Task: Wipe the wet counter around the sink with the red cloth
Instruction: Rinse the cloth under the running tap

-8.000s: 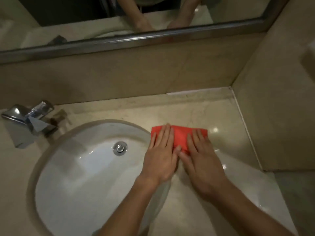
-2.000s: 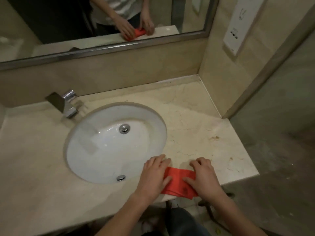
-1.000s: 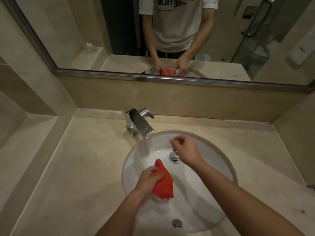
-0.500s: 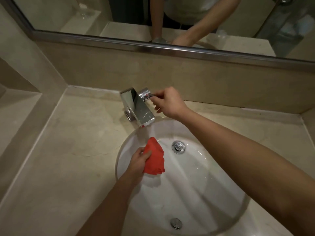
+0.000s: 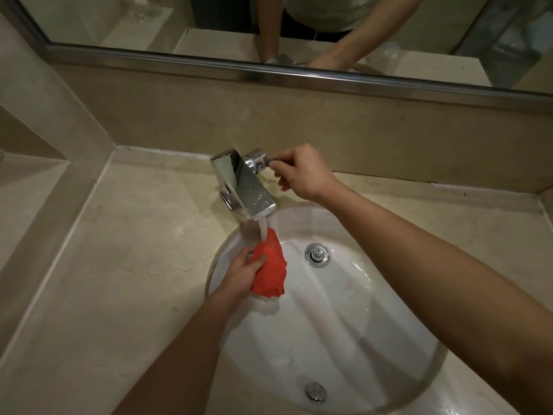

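The red cloth (image 5: 270, 269) hangs bunched over the left part of the white sink (image 5: 374, 339), right under the chrome faucet (image 5: 242, 182). Water runs from the spout onto the cloth's top. My left hand (image 5: 241, 275) grips the cloth at its left side. My right hand (image 5: 299, 172) pinches the small lever on the faucet's round handle (image 5: 256, 158). The beige stone counter (image 5: 125, 265) surrounds the sink.
A mirror (image 5: 299, 25) with a metal frame runs along the back wall above a stone backsplash. A raised stone ledge (image 5: 30, 193) borders the counter on the left. The sink has a chrome drain (image 5: 316, 254) and an overflow cap (image 5: 315, 391).
After wiping the right counter with both hands, I brought the cloth into the sink. My right hand reached the faucet handle, and water now flows onto the cloth.
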The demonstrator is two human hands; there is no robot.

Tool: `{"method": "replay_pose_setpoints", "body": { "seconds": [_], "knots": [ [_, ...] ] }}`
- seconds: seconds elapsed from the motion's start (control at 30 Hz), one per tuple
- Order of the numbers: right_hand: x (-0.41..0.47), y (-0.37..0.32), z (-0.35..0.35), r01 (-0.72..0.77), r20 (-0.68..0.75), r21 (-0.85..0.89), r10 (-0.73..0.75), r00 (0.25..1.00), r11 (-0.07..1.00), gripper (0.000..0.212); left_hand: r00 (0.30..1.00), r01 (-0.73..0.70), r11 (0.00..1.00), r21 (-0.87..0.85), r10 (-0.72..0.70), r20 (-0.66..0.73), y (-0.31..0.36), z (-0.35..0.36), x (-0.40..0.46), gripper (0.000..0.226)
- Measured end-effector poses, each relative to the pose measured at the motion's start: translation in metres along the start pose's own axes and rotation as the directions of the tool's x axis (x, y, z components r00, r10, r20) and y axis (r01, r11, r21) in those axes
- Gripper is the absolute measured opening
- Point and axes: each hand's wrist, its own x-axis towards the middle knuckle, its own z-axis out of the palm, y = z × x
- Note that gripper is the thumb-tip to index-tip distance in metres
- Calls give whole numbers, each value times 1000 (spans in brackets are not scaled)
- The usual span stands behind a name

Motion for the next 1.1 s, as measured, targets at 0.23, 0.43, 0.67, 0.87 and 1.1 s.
{"method": "replay_pose_setpoints", "body": {
  "seconds": [0.23, 0.43, 0.67, 0.87, 1.1],
  "knots": [
    [-43, 30, 28, -56, -128, 244, 89, 988, 968, 36, 1000, -10, 995, -101, 10, 0, -4, -5, 3, 28],
    [-89, 100, 88, -406, 40, 393, 426, 904, 825, 38, 990, -6, 993, -117, 22, 136, 2, -11, 3, 44],
    [-87, 102, 113, -608, 415, 729, 504, 758, 315, 44, 985, 16, 978, -209, 20, 170, 7, -15, 8, 49],
    [-93, 102, 120, -512, 309, 762, 472, 825, 397, 48, 992, -82, 954, -288, 50, -116, -1, -6, 11, 28],
    [-104, 125, 121, -458, 298, 860, 506, 809, 226, 60, 970, 24, 832, -554, -152, -187, 2, 16, 23, 50]
  ]
}}
